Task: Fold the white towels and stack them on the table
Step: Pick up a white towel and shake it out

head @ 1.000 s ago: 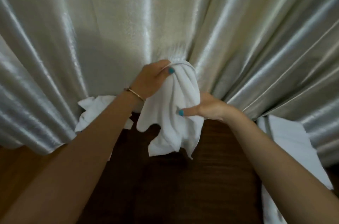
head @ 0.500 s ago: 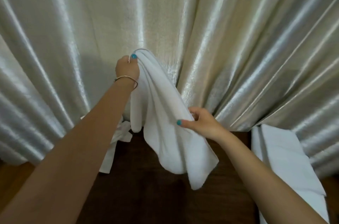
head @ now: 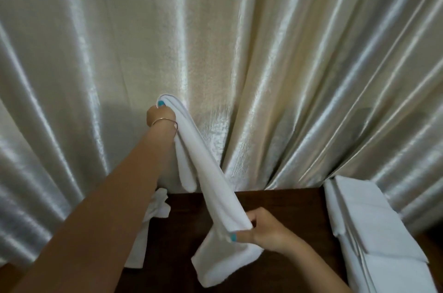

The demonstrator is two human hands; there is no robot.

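While my left hand (head: pixel 160 115) is clenched on the far top end of the white towel (head: pixel 211 172), my right hand (head: pixel 261 230) pinches its near end above the dark surface (head: pixel 287 208); folded towels (head: pixel 374 225) sit right.

Dark wooden table (head: pixel 275 206) — folded towels (head: pixel 374 228) right, crumpled towel (head: pixel 155 208) left

Shiny pleated cream curtain (head: pixel 239 52) behind, hanging in folds

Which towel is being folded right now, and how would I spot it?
Find the dark wooden table before the shiny curtain. The towel stretches above it, between left hand and right hand. Unlike the folded stack and crumpled towels, it's airborne.
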